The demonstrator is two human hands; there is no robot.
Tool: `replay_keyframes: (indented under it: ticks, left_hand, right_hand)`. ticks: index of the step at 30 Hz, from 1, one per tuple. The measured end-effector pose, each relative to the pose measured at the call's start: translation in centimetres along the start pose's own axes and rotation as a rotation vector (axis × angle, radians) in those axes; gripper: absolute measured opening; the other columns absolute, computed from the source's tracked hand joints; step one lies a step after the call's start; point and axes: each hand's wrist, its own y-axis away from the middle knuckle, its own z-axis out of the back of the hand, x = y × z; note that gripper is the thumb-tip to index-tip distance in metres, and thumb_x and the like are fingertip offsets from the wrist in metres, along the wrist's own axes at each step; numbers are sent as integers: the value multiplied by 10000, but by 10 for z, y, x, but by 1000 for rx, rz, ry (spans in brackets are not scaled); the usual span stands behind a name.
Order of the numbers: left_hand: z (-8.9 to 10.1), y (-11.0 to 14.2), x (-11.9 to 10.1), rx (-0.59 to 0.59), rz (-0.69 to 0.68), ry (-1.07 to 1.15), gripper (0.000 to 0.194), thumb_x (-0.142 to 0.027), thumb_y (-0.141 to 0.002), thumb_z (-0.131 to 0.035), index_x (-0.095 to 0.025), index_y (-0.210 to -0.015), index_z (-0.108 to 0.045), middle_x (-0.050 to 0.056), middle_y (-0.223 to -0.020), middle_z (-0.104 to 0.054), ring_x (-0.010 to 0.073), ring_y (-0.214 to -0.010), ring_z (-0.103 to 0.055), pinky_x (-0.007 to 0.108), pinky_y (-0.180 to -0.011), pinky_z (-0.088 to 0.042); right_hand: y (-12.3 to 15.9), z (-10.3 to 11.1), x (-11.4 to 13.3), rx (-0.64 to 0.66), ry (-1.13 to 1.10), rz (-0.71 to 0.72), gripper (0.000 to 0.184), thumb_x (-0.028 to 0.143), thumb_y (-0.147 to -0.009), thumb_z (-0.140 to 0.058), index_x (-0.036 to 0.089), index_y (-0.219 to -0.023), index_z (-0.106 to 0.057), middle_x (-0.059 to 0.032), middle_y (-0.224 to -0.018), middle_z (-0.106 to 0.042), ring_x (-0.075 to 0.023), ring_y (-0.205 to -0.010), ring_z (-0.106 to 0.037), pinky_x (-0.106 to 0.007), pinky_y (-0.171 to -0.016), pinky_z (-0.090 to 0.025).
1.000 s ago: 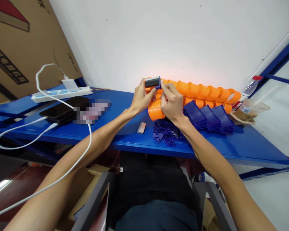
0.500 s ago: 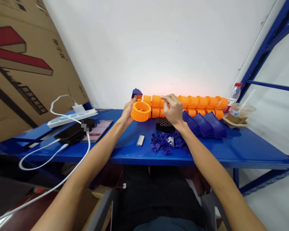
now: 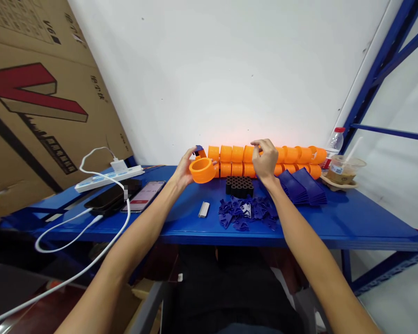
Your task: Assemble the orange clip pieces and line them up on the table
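My left hand (image 3: 184,170) is closed around an orange ring-shaped part (image 3: 202,170) with a blue piece (image 3: 198,149) at its upper end, held up above the table. My right hand (image 3: 265,160) hovers in front of the orange ring rows (image 3: 237,154), its back towards me and its fingers curled in. Whether anything small sits between those fingers is hidden. Below it lie a block of black tubes (image 3: 239,186), a heap of small blue plastic pieces (image 3: 233,211) and fanned stacks of blue flat plates (image 3: 304,185).
A small whitish strip (image 3: 204,209) lies on the blue table (image 3: 184,222). To the left are phones (image 3: 144,195), white cables and a power strip (image 3: 107,178). At the right stand a red-capped bottle (image 3: 335,141) and a plastic cup (image 3: 344,170). A large cardboard box (image 3: 62,148) leans at the left.
My right hand has moved right along the orange rows, away from the ring-shaped part. My left hand still holds that part, now turned slightly. The camera view has shifted a little.
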Motion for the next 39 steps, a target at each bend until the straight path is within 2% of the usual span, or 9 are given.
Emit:
replay_keyframes:
  ticks: [3, 6, 11, 14, 20, 25, 30, 34, 39]
  left_hand:
    - [4, -5, 0, -15, -37, -26, 480, -606, -1051, -639, -156, -1217, -646, 130, -836, -792, 310, -699, -820, 442, -697, -699]
    - [6, -7, 0, 14, -76, -68, 455, -552, -1026, -699, -123, -1174, -675, 140, -816, -795, 301, -699, -822, 391, -688, -686]
    - [5, -1, 2, 172, -113, -144, 484, -557, -1014, -663, -89, -1110, -746, 135, -790, -794, 247, -628, -784, 333, -639, -658]
    - [5, -1, 1, 214, -147, -112, 505, -544, -1048, -593, -70, -1101, -759, 125, -776, -783, 206, -629, -768, 292, -649, -656]
    - [6, -6, -1, 81, -85, -111, 475, -550, -1038, -654, -88, -1026, -764, 145, -760, -789, 225, -571, -755, 284, -549, -621]
    - [1, -1, 2, 0, -87, -152, 477, -474, -1128, -498, -108, -971, -762, 126, -721, -793, 217, -543, -731, 302, -533, -616]
    - [13, -9, -1, -37, -153, -242, 538, -523, -1142, -450, -212, -830, -759, 45, -716, -811, 168, -582, -706, 259, -518, -591]
    - [22, -17, -3, 82, -193, -311, 538, -546, -1136, -467, -211, -844, -771, 55, -774, -826, 166, -604, -707, 263, -535, -588]
    - [19, -16, -1, 38, -188, -239, 537, -579, -1110, -505, -174, -864, -757, 85, -766, -816, 149, -616, -694, 251, -565, -581]
  right_hand:
    - [-5, 6, -5, -48, 36, -20, 305, 124, -938, -476, 205, -901, -767, -86, -1003, -770, -208, -818, -670, -371, -854, -519]
    - [-8, 9, -8, -78, 63, -29, 298, 125, -928, -474, 208, -876, -756, -78, -972, -763, -199, -782, -650, -366, -829, -509]
    - [-8, 11, -6, -66, 76, -48, 284, 134, -925, -482, 211, -852, -745, -74, -949, -757, -201, -781, -641, -364, -825, -498]
    - [-7, 12, -4, -39, 70, -65, 285, 126, -919, -480, 203, -841, -744, -74, -930, -752, -197, -769, -630, -355, -817, -483]
    - [-17, 23, -11, -60, 83, -146, 288, 105, -910, -476, 206, -837, -736, -69, -937, -752, -209, -785, -625, -360, -842, -472]
    - [-20, 32, -18, -104, 133, -202, 309, 75, -904, -460, 206, -849, -735, -76, -949, -749, -219, -831, -654, -348, -861, -481]
    - [-12, 27, -16, 3, 175, -168, 314, 76, -939, -474, 222, -867, -743, -67, -992, -782, -215, -871, -673, -333, -871, -487]
    - [-8, 22, -11, 92, 216, -159, 317, 75, -939, -489, 218, -885, -767, -64, -1012, -805, -211, -892, -687, -326, -875, -496]
    - [-8, 22, -7, 285, 318, -221, 309, 108, -943, -542, 224, -1001, -822, -76, -987, -831, -247, -915, -735, -343, -843, -511]
